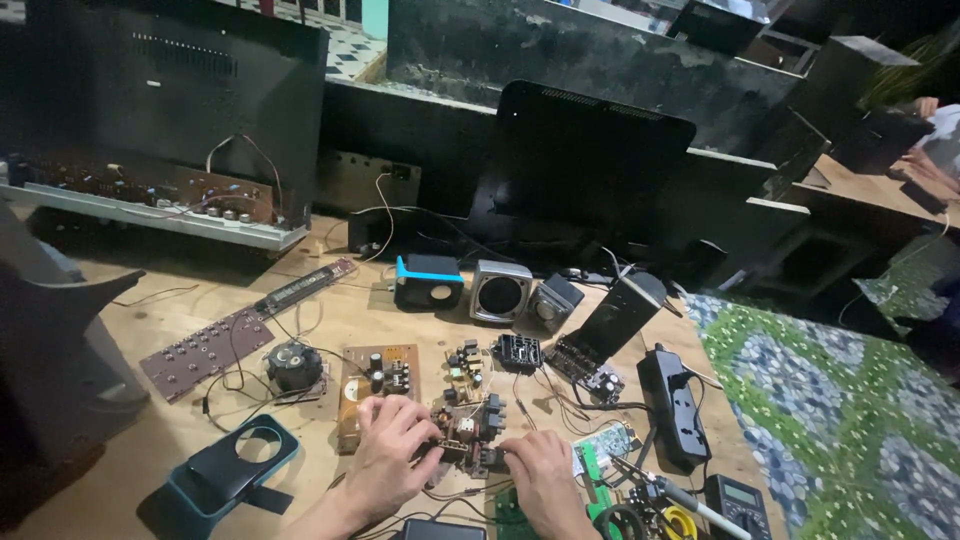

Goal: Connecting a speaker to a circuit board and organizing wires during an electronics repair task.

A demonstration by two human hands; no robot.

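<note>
My left hand [388, 455] and my right hand [540, 475] grip a small brown circuit board [462, 430] from either side, low on the wooden workbench [330, 320]. The board carries dark connectors and small parts, and thin wires trail from it. The left fingers curl over its left edge; the right fingers pinch its lower right corner. A larger tan circuit board [372, 392] with capacitors lies just left of the left hand, partly under it.
Small speakers [500, 290], a black power strip [675, 400], a multimeter [738, 502], a soldering iron [680, 495] and a teal case [232, 468] lie around. A long brown board [205, 352] lies left. Black monitor backs [585, 160] stand behind. A floral cloth [830, 400] covers the right.
</note>
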